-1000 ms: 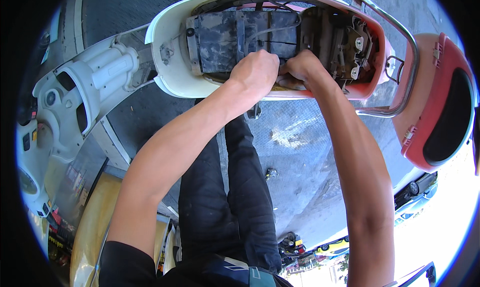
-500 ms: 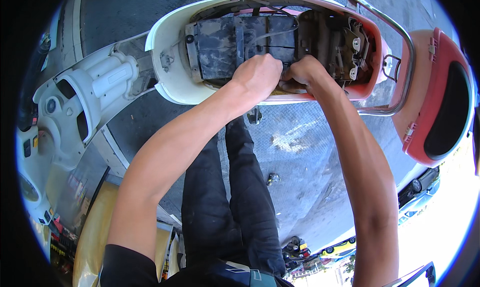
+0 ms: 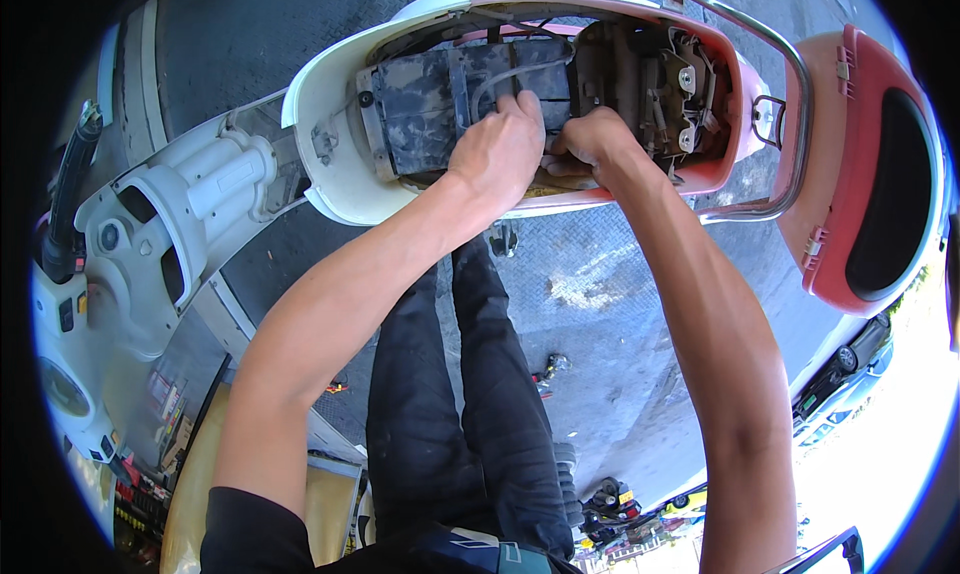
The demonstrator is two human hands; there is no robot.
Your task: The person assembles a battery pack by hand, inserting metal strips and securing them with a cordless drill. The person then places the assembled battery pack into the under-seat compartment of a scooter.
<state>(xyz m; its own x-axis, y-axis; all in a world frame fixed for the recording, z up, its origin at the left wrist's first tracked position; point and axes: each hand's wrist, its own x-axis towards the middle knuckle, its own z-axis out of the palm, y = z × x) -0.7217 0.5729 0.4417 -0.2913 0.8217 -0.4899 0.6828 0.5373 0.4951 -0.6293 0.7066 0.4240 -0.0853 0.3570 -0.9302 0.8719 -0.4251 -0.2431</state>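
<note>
The open body of a white and pink scooter lies before me, with a dusty, dark, box-shaped unit inside. My left hand is over the right part of this unit. Its fingers stretch away from me beside a thin grey hose, and their tips are partly hidden. Just to the right, my right hand reaches into the near side of the body with its fingers curled together. Whatever they hold, if anything, is hidden.
A bent metal grab rail curves around the scooter's right end, beside a pink case with a black pad. White scooter front panels and a black handlebar grip are at left. Small parts lie on the floor.
My left hand has shifted slightly left, and its fingers have gone from curled to stretched away from me toward the hose. The right hand stays curled at the body's near side. The view has shifted slightly.
</note>
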